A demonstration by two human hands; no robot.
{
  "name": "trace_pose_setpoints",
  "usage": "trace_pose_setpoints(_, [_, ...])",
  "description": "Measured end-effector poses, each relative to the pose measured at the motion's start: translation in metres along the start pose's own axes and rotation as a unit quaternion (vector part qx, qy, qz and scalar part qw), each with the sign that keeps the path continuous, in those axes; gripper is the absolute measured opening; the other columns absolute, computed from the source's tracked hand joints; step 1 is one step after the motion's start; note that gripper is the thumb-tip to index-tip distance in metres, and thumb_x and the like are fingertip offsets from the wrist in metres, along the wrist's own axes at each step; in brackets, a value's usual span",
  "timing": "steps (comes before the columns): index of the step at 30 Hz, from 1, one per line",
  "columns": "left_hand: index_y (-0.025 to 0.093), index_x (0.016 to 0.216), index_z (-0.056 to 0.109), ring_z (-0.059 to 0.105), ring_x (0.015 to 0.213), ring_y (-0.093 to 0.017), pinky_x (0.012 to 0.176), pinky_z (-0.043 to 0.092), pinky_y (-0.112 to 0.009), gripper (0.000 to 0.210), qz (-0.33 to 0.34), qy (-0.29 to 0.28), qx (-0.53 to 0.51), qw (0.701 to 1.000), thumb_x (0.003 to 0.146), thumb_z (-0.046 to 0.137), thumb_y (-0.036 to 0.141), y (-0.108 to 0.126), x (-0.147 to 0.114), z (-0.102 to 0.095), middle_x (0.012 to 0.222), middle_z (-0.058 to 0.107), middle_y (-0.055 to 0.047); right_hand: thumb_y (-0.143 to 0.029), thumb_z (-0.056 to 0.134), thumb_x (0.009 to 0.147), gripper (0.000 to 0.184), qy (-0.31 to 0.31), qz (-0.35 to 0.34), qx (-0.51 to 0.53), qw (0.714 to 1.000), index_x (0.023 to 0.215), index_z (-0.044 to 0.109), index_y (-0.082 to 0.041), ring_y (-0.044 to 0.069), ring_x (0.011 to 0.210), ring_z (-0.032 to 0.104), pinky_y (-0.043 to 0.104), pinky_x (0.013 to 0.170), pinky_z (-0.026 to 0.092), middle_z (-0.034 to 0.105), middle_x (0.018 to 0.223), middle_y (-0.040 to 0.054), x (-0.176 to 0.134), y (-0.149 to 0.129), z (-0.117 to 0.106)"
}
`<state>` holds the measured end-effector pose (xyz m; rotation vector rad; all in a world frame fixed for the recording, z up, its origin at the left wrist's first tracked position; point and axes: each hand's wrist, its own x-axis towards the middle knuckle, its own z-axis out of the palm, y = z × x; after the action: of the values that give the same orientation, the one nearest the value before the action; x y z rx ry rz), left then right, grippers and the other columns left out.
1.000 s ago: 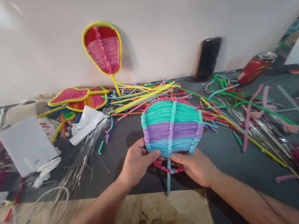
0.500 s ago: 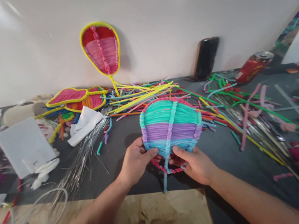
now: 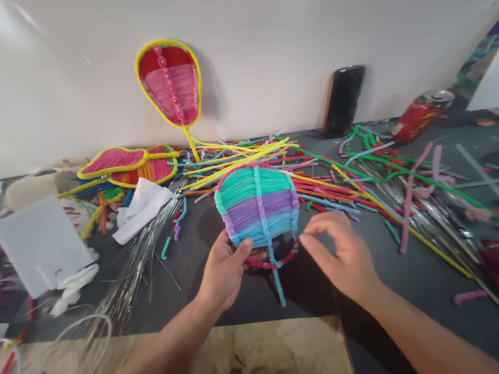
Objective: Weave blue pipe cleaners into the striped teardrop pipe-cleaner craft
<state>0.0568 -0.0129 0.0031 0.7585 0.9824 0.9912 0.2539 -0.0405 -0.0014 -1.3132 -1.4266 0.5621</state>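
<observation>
The left hand (image 3: 223, 275) pinches the striped panel (image 3: 279, 206) by its lower-left edge over the worktop (image 3: 199, 227) — probably to steady it; the right hand (image 3: 345, 257), fingers nearly meeting, is by its right edge — whether gripping, I cannot tell.

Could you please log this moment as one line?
left hand: holds striped piece; right hand: beside its red loop, contact unclear; beyond: phone, red can

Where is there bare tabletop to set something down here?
The dark tabletop shows bare between the right hand and the pink scrap. A narrower patch lies between the left hand and the silver strips. It is crowded at the back with colorful stems, and at far left around the white card.
</observation>
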Motion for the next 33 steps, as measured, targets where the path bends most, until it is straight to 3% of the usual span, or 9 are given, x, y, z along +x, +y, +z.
trace_pose_setpoints(3, [0.017,0.107,0.055,0.066,0.088,-0.019,0.076,0.055,-0.033,0.037,0.004,-0.017,-0.002,1.000,0.076,0.071,0.029,-0.003,-0.002,0.005,0.102,0.069,-0.005,-0.024,0.063,0.081,0.004,-0.065,-0.112,-0.124,0.984,0.084,0.064,-0.024,0.023,0.092,0.051,0.040,0.085,0.041,0.062,0.089,0.0045,-0.005,-0.006,0.008])
trace_pose_setpoints(9, [0.016,0.103,0.056,0.066,0.079,-0.017,0.072,0.052,-0.029,0.030,-0.005,-0.044,-0.017,0.999,0.078,0.069,0.027,-0.009,-0.009,0.010,0.095,0.070,-0.005,-0.028,0.066,0.078,0.009,-0.072,-0.124,-0.234,0.961,0.082,0.061,-0.022,0.025,0.096,0.048,0.043,0.087,0.034,0.063,0.091,0.0043,-0.009,-0.008,0.019])
trace_pose_setpoints(19, [0.013,0.102,0.056,0.068,0.076,-0.020,0.070,0.055,-0.031,0.033,-0.038,-0.084,-0.030,0.995,0.075,0.072,0.025,-0.005,-0.005,0.007,0.091,0.071,-0.008,-0.034,0.066,0.080,0.013,-0.079,-0.127,-0.252,0.956,0.079,0.062,-0.022,0.023,0.094,0.052,0.040,0.086,0.032,0.064,0.089,0.0032,-0.009,-0.004,0.018])
trace_pose_setpoints(24, [0.014,0.108,0.056,0.068,0.079,-0.020,0.074,0.056,-0.034,0.036,-0.092,-0.131,0.094,0.983,0.079,0.066,0.034,0.012,-0.022,-0.012,0.094,0.070,-0.009,-0.024,0.055,0.088,0.011,-0.072,-0.159,-0.186,0.967,0.082,0.064,-0.021,0.021,0.089,0.056,0.040,0.085,0.038,0.068,0.085,0.0033,-0.005,0.000,-0.001])
trace_pose_setpoints(26, [0.014,0.112,0.058,0.067,0.081,-0.021,0.075,0.055,-0.035,0.039,-0.069,-0.136,0.244,0.958,0.082,0.061,0.038,0.016,-0.034,-0.028,0.094,0.069,-0.009,-0.019,0.055,0.087,0.010,-0.068,-0.184,-0.163,0.967,0.084,0.064,-0.021,0.021,0.087,0.056,0.040,0.083,0.043,0.068,0.085,0.0042,-0.004,-0.001,-0.007])
trace_pose_setpoints(27, [0.015,0.115,0.058,0.066,0.084,-0.021,0.077,0.054,-0.037,0.040,-0.024,-0.109,0.340,0.934,0.083,0.059,0.039,0.016,-0.042,-0.036,0.095,0.069,-0.009,-0.016,0.056,0.086,0.009,-0.077,-0.200,-0.150,0.965,0.086,0.064,-0.020,0.021,0.087,0.056,0.040,0.082,0.045,0.069,0.085,0.0046,-0.004,-0.001,-0.008])
trace_pose_setpoints(30, [0.017,0.117,0.059,0.061,0.098,-0.023,0.088,0.050,-0.042,0.034,0.171,-0.012,0.572,0.802,0.087,0.054,0.031,0.012,-0.064,-0.059,0.106,0.066,-0.010,-0.011,0.057,0.084,0.015,-0.143,-0.247,-0.114,0.952,0.093,0.064,-0.019,0.021,0.091,0.058,0.040,0.083,0.050,0.069,0.089,0.0062,-0.007,-0.005,-0.006])
trace_pose_setpoints(31, [0.017,0.115,0.061,0.059,0.104,-0.023,0.092,0.048,-0.042,0.029,0.228,-0.022,0.609,0.759,0.089,0.051,0.027,0.009,-0.072,-0.063,0.109,0.065,-0.010,-0.010,0.056,0.084,0.017,-0.178,-0.263,-0.107,0.942,0.096,0.064,-0.019,0.021,0.093,0.058,0.040,0.084,0.051,0.069,0.092,0.0067,-0.010,-0.008,-0.004])
trace_pose_setpoints(33, [0.018,0.110,0.064,0.054,0.114,-0.022,0.099,0.044,-0.042,0.025,0.310,-0.091,0.639,0.698,0.091,0.048,0.020,0.001,-0.084,-0.069,0.112,0.066,-0.009,-0.010,0.054,0.086,0.020,-0.253,-0.295,-0.101,0.916,0.100,0.065,-0.018,0.022,0.099,0.058,0.041,0.087,0.052,0.069,0.097,0.0076,-0.016,-0.013,0.002])
